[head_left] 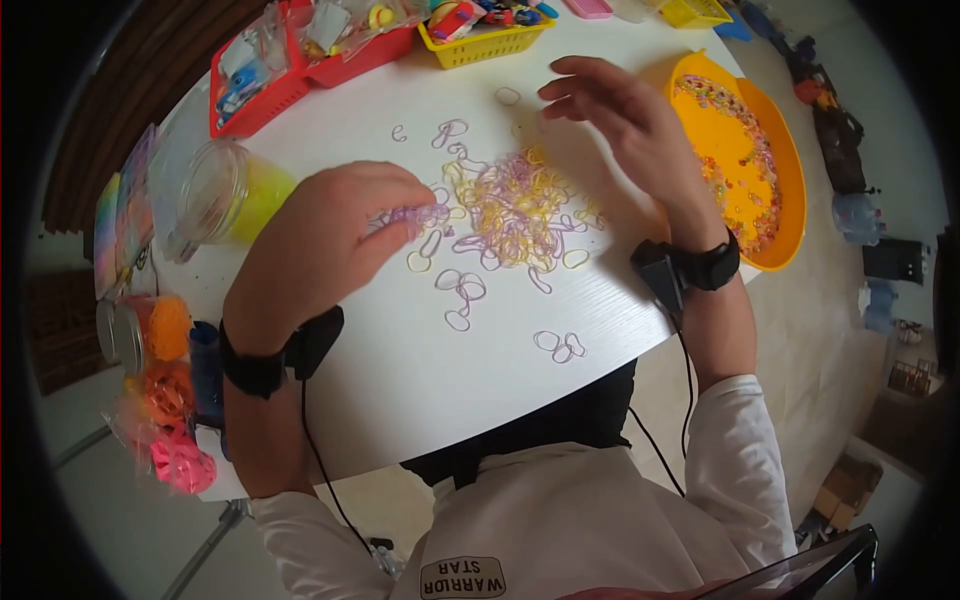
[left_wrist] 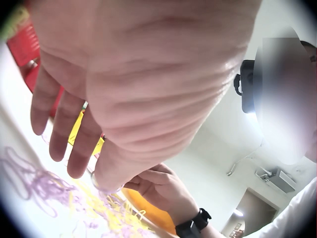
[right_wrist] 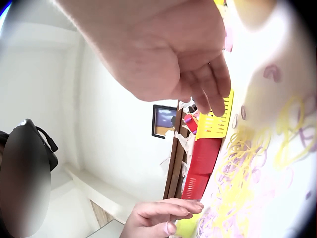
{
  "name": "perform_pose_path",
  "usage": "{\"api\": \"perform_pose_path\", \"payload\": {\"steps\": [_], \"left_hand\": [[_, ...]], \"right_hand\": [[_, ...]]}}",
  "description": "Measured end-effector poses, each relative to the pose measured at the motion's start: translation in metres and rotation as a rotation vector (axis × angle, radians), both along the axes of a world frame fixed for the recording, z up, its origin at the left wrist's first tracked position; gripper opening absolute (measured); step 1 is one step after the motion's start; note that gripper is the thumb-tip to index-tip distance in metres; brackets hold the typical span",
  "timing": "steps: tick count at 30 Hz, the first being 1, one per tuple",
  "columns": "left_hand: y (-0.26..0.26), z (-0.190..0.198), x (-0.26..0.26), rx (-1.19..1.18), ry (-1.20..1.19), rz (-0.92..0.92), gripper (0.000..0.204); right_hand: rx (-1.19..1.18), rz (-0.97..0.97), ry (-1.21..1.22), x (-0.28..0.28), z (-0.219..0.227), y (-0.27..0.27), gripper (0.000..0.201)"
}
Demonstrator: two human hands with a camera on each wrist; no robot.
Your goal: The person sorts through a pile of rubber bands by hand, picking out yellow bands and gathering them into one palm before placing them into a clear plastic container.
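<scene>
A loose pile of purple and yellow rubber bands (head_left: 515,210) lies on the white table. My left hand (head_left: 345,225) hovers at the pile's left edge, fingers mostly straight, above a clump of purple bands (left_wrist: 49,191). In the right wrist view, a purple band (right_wrist: 170,228) shows at the left thumb tip, with the index finger apart from it. Beyond the pile's right side, my right hand (head_left: 625,125) is raised over the table. Its fingers (right_wrist: 210,87) are loosely bent, and nothing shows between them.
Several purple bands (head_left: 560,347) lie near the front edge. Red baskets (head_left: 265,110) and a yellow basket (head_left: 490,45) stand at the back. A yellow tray (head_left: 790,190) of beads is right; a clear jar (head_left: 215,185) with yellow-green contents lies left, near orange and pink bundles (head_left: 183,462).
</scene>
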State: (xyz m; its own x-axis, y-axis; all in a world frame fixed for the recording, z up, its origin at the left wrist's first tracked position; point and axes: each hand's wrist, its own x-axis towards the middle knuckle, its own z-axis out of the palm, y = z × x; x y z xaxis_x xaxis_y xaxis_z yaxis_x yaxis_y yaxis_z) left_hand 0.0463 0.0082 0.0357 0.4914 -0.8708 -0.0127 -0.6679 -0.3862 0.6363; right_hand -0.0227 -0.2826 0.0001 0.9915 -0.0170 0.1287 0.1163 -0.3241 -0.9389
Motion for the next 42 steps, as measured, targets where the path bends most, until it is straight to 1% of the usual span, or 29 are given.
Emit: {"api": "perform_pose_path", "payload": {"steps": [3,4,7,8,11,12,15,18,21,24,26,27,29,31,33,35,37,39,42], "left_hand": [[0.0,0.001,-0.007,0.004,-0.051,-0.058,0.026],[-0.001,0.001,-0.006,0.039,-0.089,-0.095,0.027],[-0.004,0.0,-0.009,0.06,-0.108,-0.047,0.029],[-0.003,-0.001,-0.008,0.067,-0.112,-0.053,0.031],[-0.006,-0.001,-0.012,0.089,-0.157,0.012,0.028],[-0.006,-0.003,-0.011,0.104,-0.166,0.014,0.025],[-0.006,-0.009,-0.006,0.131,-0.171,0.022,0.019],[-0.005,-0.008,-0.002,0.097,-0.168,0.043,0.014],[-0.003,-0.008,0.0,0.014,-0.216,0.063,0.013],[-0.005,-0.009,-0.002,-0.05,-0.255,0.06,0.015],[-0.01,-0.009,-0.008,-0.107,-0.271,0.046,0.017],[-0.01,-0.012,-0.009,-0.085,-0.241,0.036,0.017],[-0.008,-0.018,-0.01,-0.045,-0.188,0.02,0.017],[-0.007,-0.02,-0.006,0.022,-0.198,-0.01,0.015],[-0.007,-0.02,-0.004,0.044,-0.21,-0.022,0.013],[-0.007,-0.019,-0.003,0.016,-0.226,-0.01,0.011],[-0.008,-0.013,-0.002,0.017,-0.223,0.006,0.013],[-0.006,-0.009,-0.002,0.003,-0.218,0.038,0.018],[-0.006,-0.006,-0.003,-0.034,-0.208,0.066,0.025]], "right_hand": [[-0.11,0.098,0.113,-0.005,0.007,0.01,0.029],[-0.101,0.153,0.12,-0.005,0.004,0.01,0.029],[-0.195,0.217,0.157,-0.01,0.012,0.016,0.027],[-0.24,0.22,0.136,-0.01,0.01,0.016,0.025],[-0.18,0.199,0.161,-0.01,0.012,0.017,0.024],[-0.196,0.178,0.157,-0.009,0.009,0.016,0.024],[-0.427,0.167,0.165,-0.012,0.017,0.015,0.022],[-0.57,0.256,-0.046,-0.012,0.002,0.01,0.025],[-0.582,0.311,0.034,-0.011,0.005,0.009,0.024],[-0.506,0.234,0.023,-0.01,0.006,0.013,0.024],[-0.436,0.232,0.062,-0.012,0.015,0.017,0.023],[-0.401,0.23,0.086,-0.014,0.017,0.019,0.023],[-0.526,0.283,-0.025,-0.017,0.007,0.017,0.022],[-0.601,0.333,-0.062,-0.016,0.002,0.017,0.023],[-0.635,0.376,-0.024,-0.013,0.004,0.015,0.025],[-0.514,0.313,-0.011,-0.012,0.01,0.016,0.025],[-0.432,0.25,0.01,-0.013,0.01,0.018,0.026],[-0.391,0.187,0.035,-0.014,0.01,0.018,0.028],[-0.437,0.141,0.02,-0.014,0.015,0.018,0.031]]}}
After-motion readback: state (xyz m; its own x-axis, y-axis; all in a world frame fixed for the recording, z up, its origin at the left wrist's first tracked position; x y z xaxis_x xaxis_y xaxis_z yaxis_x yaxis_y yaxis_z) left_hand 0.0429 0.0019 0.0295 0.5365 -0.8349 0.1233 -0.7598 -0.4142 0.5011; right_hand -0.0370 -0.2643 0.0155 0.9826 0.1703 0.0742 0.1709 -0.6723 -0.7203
